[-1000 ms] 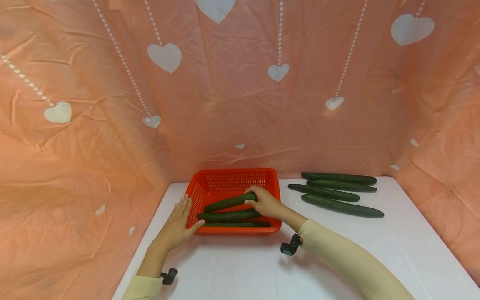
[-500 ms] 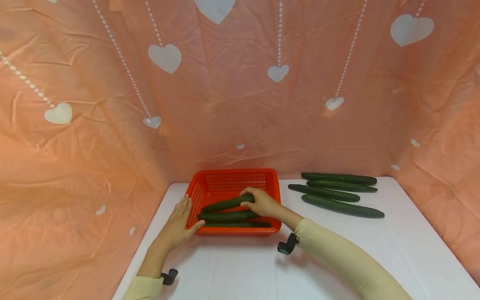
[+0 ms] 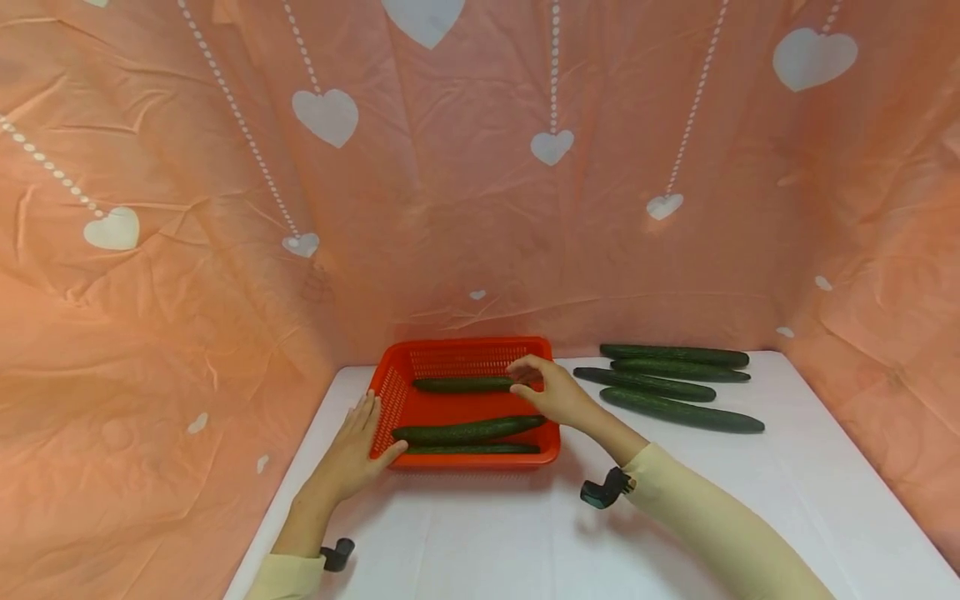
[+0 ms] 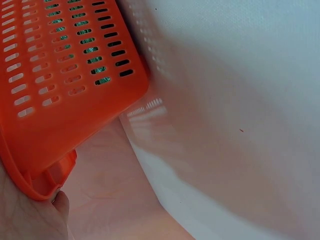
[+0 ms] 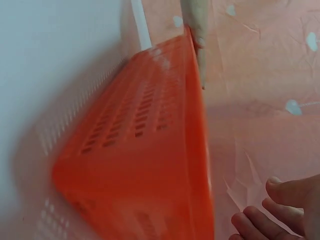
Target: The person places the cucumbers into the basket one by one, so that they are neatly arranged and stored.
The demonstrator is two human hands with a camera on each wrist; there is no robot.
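The left hand (image 3: 352,454) lies nearest, fingers straight and flat against the left wall of the orange basket (image 3: 390,392), thumb at the near left corner. In the left wrist view only the heel of that hand (image 4: 30,215) shows, under the basket's rim (image 4: 45,175), with green visible through the slots in the wall.

The basket stands on the white table (image 3: 487,542), near its back left corner. Inside it, two cucumbers lie along the near wall: a thin one (image 3: 472,449) right against the wall and a thicker one (image 3: 465,431) just behind it, touching or nearly so. Beyond them, after a strip of bare basket floor, a third cucumber (image 3: 461,384) lies along the far wall.

The right hand (image 3: 551,392) is over the basket's right rim, at the right end of that third cucumber. Its fingers are loosely bent and spread, and the fingertips (image 3: 521,375) are at the cucumber's end. Whether they touch it, I cannot tell; they are not wrapped round it. The right wrist view is blurred and shows only the basket's outer wall (image 5: 140,165) and some loosely curled fingertips (image 5: 280,200) with nothing between them.

Farther right on the table, well apart from the basket, four more cucumbers (image 3: 675,387) lie side by side. The pink heart-printed cloth (image 3: 450,208) hangs behind everything.
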